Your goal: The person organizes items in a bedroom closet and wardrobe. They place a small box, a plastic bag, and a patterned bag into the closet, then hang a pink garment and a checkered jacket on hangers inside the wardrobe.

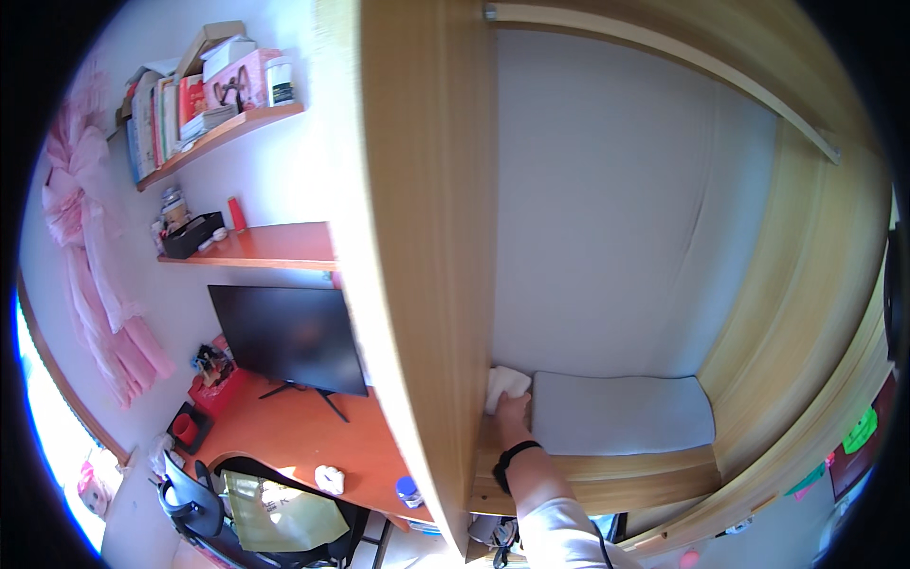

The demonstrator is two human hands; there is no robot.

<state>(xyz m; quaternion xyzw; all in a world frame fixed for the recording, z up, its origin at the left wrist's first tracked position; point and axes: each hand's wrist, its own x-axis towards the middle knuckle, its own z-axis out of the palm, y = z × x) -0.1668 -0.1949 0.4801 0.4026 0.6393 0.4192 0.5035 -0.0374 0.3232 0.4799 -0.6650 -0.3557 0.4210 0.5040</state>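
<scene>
My right hand (513, 412), with a black band (513, 462) around its wrist, reaches into an open wooden wardrobe. Its fingers are closed on a folded white cloth (507, 384), which lies against the left side panel (430, 249) in the back corner. Part of the cloth is hidden by the hand. Just right of it, a flat grey pad (622, 414) rests on the wooden shelf (604, 491) against the back panel (618, 199). My left hand is out of view.
A hanging rail (668, 53) crosses the wardrobe's top. Cables (506, 533) show below the shelf. Left of the panel stand an orange desk (306, 427) with a monitor (291, 338), wall shelves (249, 242) and a chair (192, 508) with a yellow-green bag (284, 512).
</scene>
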